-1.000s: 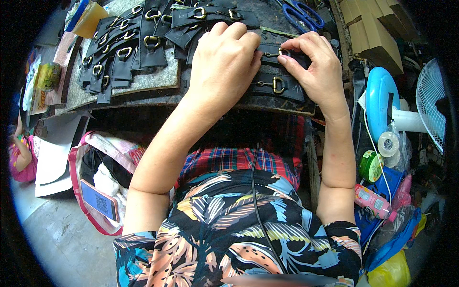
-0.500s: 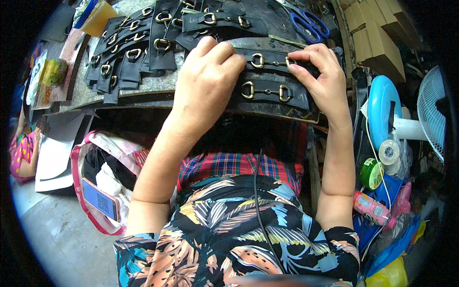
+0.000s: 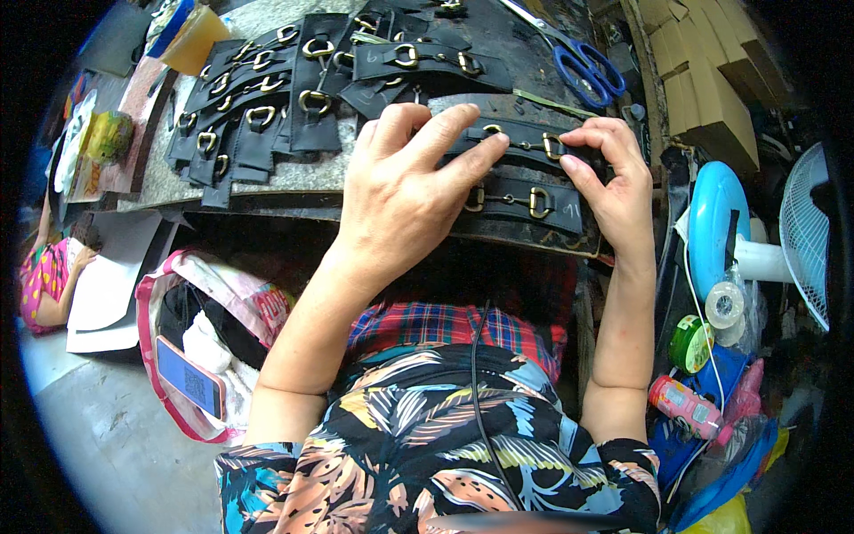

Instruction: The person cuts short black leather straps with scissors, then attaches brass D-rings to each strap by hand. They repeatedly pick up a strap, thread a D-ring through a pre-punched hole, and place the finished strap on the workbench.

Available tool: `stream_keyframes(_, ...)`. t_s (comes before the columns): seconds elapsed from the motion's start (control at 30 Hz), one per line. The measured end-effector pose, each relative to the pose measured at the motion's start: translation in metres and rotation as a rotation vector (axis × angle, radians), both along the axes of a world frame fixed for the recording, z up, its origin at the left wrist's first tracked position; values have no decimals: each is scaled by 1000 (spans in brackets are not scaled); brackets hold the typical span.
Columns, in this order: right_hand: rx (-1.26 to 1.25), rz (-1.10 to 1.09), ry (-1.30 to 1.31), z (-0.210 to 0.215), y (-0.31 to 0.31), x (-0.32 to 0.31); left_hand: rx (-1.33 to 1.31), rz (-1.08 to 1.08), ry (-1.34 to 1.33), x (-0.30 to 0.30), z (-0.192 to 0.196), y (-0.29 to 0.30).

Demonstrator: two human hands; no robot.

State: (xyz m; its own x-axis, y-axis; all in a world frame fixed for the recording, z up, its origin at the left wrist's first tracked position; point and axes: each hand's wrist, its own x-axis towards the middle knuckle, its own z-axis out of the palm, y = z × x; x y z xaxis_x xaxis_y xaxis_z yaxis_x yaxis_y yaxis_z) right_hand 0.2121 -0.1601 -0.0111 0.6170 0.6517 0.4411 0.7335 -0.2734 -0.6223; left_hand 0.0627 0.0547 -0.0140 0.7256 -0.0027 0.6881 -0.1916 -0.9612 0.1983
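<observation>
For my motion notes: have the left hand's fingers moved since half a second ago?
Yes, to the right. Earlier, the left hand's fingers ended about level with the lower strap's left ring; now they extend past it.

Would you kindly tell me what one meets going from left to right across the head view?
White sheet → left pile of black buckled straps → left hand → right hand → blue disc → white fan grille.

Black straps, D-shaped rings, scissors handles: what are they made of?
Black straps: leather or a synthetic lookalike; smooth, low-sheen surface, flat bands.
D-shaped rings: probably metal, aged-brass finish; bright glints on rounded bars. Solid or plated, can't tell.
Scissors handles: likely plastic; even blue colour, soft shine.
</observation>
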Motion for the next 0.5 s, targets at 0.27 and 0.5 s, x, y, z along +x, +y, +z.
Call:
stream_keyframes(0.27, 33, 5, 8, -2, -2, -2, -6, 44, 74, 6, 0, -4)
stream_keyframes(0.5, 54, -5, -23, -5, 0, -3, -25, 109, 106, 14, 2, -8)
